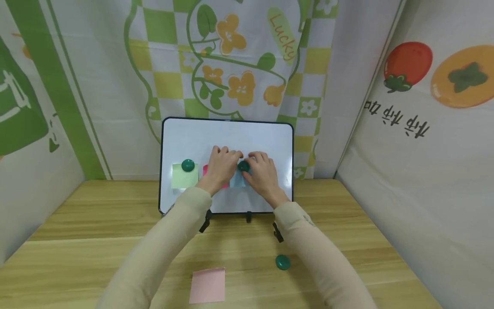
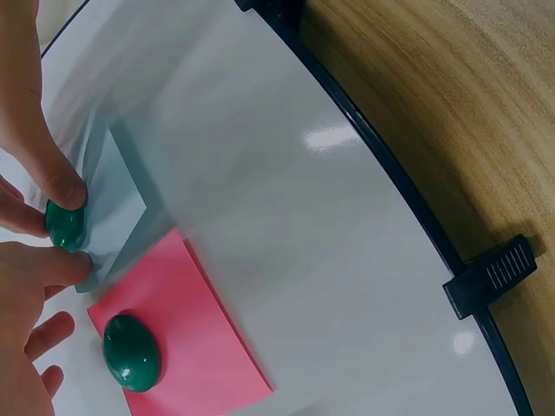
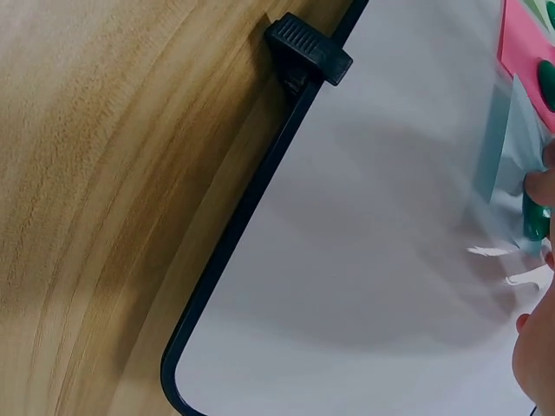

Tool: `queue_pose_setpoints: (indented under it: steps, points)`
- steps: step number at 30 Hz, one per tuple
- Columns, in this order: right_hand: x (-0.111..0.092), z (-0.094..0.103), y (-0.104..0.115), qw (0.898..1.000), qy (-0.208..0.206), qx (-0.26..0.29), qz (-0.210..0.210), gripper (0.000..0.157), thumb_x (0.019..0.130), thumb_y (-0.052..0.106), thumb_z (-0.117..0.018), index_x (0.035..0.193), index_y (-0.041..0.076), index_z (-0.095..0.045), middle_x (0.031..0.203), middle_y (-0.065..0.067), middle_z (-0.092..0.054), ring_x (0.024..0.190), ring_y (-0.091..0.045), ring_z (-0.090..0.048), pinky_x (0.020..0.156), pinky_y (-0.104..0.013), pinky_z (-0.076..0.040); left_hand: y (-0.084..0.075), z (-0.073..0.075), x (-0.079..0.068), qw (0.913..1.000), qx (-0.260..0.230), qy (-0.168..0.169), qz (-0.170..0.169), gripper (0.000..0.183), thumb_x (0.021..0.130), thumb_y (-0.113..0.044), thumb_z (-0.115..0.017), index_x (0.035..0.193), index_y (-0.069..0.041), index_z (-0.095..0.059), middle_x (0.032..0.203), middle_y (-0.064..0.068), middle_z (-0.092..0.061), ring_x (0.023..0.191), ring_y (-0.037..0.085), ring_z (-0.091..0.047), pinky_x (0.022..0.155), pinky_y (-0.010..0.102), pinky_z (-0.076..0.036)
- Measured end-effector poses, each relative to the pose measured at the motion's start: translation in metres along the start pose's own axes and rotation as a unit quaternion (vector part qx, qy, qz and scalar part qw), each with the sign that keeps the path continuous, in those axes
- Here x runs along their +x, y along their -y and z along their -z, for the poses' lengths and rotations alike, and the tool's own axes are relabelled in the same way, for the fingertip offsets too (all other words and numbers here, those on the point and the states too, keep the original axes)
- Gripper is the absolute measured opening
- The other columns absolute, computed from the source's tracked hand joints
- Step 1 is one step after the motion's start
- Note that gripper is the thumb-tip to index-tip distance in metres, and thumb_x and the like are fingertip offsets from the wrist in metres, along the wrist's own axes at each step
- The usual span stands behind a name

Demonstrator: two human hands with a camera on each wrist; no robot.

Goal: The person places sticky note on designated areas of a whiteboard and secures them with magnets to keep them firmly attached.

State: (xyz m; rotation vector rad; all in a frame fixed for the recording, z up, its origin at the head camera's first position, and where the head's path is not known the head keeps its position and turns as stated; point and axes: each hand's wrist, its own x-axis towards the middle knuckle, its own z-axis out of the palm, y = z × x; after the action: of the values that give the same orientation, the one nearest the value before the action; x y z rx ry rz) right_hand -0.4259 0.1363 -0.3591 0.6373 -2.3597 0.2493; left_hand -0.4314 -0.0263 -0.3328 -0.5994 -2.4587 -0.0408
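A pale blue sticky note (image 2: 117,204) lies against an upright whiteboard (image 1: 227,137). My right hand (image 1: 264,174) pinches a glossy green magnet (image 2: 66,227) at this note, between thumb and finger. Close beside it, my left hand (image 1: 221,167) touches the note with a fingertip (image 2: 74,264) right by the magnet; its other fingers are loosely bent. A pink-red sticky note (image 2: 195,329) hangs next to the blue one, with another green magnet (image 2: 132,353) on it. Farther left, a light green note (image 1: 184,177) sits under a green magnet (image 1: 188,165).
On the wooden table (image 1: 96,240) lie a pale pink sticky note (image 1: 207,286) and a loose green magnet (image 1: 283,262) near the right forearm. Black clips (image 2: 492,276) stand along the board's lower edge. Printed curtains (image 1: 231,64) hang behind and at both sides.
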Motion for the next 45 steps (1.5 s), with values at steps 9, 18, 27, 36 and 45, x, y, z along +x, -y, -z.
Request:
queue_pose_setpoints:
  steps: [9,18,27,36,45]
  points:
    - [-0.004,-0.006,0.001,0.999,-0.005,-0.035,-0.008,0.037,0.088,0.031,-0.076,0.118,0.011,-0.069,0.131,-0.006,-0.059,0.125,-0.026,-0.052,0.098,-0.043,-0.048,0.003,-0.003,-0.007,0.9999,0.007,-0.009,0.004,0.023,0.095,-0.015,-0.065,0.117,-0.019,-0.069,0.106,0.001,-0.074,0.094,0.027,-0.064,0.087,0.045,-0.044]
    - [-0.009,-0.003,0.005,1.0,-0.006,-0.014,-0.003,0.043,0.088,0.028,-0.077,0.125,0.01,-0.066,0.132,-0.008,-0.058,0.126,-0.028,-0.052,0.099,-0.045,-0.048,0.009,0.001,-0.021,0.9996,-0.009,-0.026,0.005,0.024,0.093,-0.01,-0.063,0.115,-0.017,-0.071,0.106,0.003,-0.074,0.092,0.027,-0.065,0.083,0.043,-0.046]
    - [-0.016,0.001,0.005,0.999,0.015,0.03,0.002,0.044,0.087,0.024,-0.076,0.127,0.009,-0.065,0.133,-0.01,-0.058,0.126,-0.03,-0.052,0.097,-0.046,-0.048,0.017,0.011,-0.036,0.9987,-0.036,-0.037,-0.008,0.029,0.087,-0.013,-0.072,0.116,-0.015,-0.07,0.108,0.005,-0.073,0.094,0.028,-0.064,0.083,0.042,-0.047]
    - [-0.028,0.006,0.003,0.997,0.013,0.069,0.017,0.042,0.087,0.021,-0.076,0.124,0.006,-0.066,0.131,-0.014,-0.059,0.123,-0.033,-0.054,0.1,-0.048,-0.047,0.023,0.018,-0.053,0.9974,-0.067,-0.026,0.001,0.026,0.087,-0.015,-0.072,0.113,-0.014,-0.071,0.108,0.005,-0.072,0.094,0.028,-0.063,0.083,0.043,-0.047]
    - [-0.042,0.012,0.0,0.995,0.054,0.084,0.017,0.037,0.087,0.022,-0.076,0.121,0.007,-0.068,0.127,-0.011,-0.061,0.117,-0.029,-0.056,0.096,-0.043,-0.049,0.027,0.026,-0.072,0.9941,-0.101,0.038,0.014,0.03,0.089,-0.022,-0.072,0.118,-0.014,-0.07,0.115,0.004,-0.072,0.103,0.028,-0.061,0.092,0.047,-0.046]
